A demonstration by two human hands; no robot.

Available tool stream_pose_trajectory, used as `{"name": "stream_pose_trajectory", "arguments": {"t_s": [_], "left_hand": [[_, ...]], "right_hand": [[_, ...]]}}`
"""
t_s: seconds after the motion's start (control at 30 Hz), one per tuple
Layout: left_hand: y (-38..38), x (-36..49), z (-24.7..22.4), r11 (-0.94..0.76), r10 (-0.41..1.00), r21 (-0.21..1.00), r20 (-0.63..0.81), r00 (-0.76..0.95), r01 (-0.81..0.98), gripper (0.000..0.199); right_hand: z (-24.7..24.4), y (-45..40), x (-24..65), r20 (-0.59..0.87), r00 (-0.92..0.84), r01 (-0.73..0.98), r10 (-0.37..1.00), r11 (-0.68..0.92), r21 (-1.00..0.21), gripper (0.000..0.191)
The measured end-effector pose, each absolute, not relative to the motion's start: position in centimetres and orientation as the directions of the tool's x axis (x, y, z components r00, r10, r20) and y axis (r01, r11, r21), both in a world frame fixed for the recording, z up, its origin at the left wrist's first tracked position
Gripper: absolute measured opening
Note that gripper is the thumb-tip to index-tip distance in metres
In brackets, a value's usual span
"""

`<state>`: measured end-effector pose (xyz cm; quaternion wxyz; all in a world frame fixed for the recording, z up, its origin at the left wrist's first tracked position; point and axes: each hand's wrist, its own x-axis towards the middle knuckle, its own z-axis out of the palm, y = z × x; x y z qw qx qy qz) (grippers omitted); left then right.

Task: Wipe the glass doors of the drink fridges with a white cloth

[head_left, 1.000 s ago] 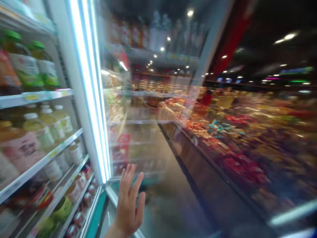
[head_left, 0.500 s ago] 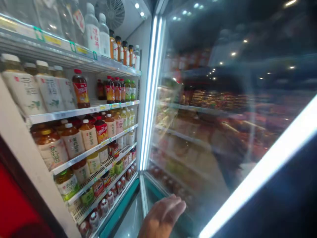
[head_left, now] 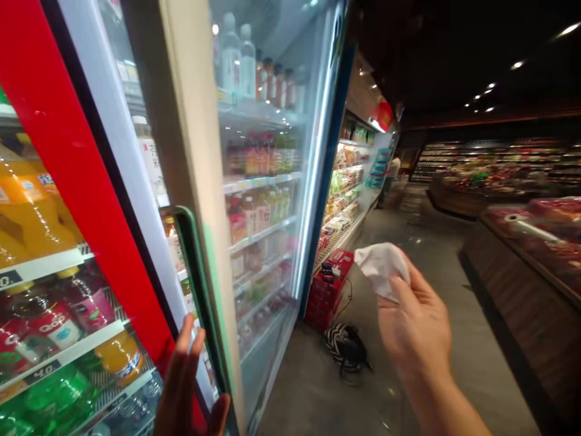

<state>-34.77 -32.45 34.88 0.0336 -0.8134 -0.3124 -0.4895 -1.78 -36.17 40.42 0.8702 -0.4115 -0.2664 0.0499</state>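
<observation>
My right hand pinches a crumpled white cloth, perhaps a tissue, between thumb and fingers, out to the right over the floor. At lower left, my left hand has its fingers raised and its thumb apart, holding nothing. It is beside the lower part of the green-edged door handle; whether it touches the door is unclear. The glass fridge door stands partly open, with a gap at its handle side. Through the gap a white-labelled bottle shows, and more bottles appear blurred through the glass.
On the left a red-framed fridge holds soda bottles. Beyond the door, a red box with a phone on it and a black-and-white striped bag are on the floor. A produce stand lines the right; a person is far back.
The fridge door has swung from wide open to partly open. The view has turned right and pulled back. The right hand with the white cloth now shows; only one empty hand showed before.
</observation>
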Motion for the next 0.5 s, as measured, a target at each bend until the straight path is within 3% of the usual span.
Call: {"name": "stream_pose_trajectory", "arguments": {"t_s": [0.1, 0.17, 0.3, 0.4, 0.5], "left_hand": [[-29.7, -35.5, 37.4, -0.804, 0.293, 0.026, 0.887, 0.358, 0.594, 0.082], [-27.6, -35.2, 38.8, -0.772, 0.259, -0.066, 0.876, 0.408, 0.632, 0.079], [-22.9, -32.6, 42.0, -0.687, 0.229, -0.201, 0.852, 0.471, 0.698, 0.078], [-19.0, -28.6, 45.4, -0.606, 0.214, -0.275, 0.848, 0.486, 0.747, 0.076], [-15.2, -22.9, 49.4, -0.531, 0.231, -0.323, 0.835, 0.5, 0.784, 0.069]], "right_hand": [[38.5, -30.7, -2.1, 0.589, 0.628, 0.265, 0.508, 0.572, -0.776, 0.037], [39.3, -26.8, -1.5, 0.733, 0.332, 0.437, 0.593, 0.592, -0.677, 0.037], [47.7, -19.3, 3.6, 0.905, -0.171, 0.691, 0.39, 0.702, -0.172, 0.044], [56.8, -13.5, 9.2, 0.884, -0.422, 0.76, 0.203, 0.61, 0.223, 0.045], [63.2, -6.6, 13.6, 0.819, -0.558, 0.761, 0.133, 0.476, 0.44, 0.053]]}}
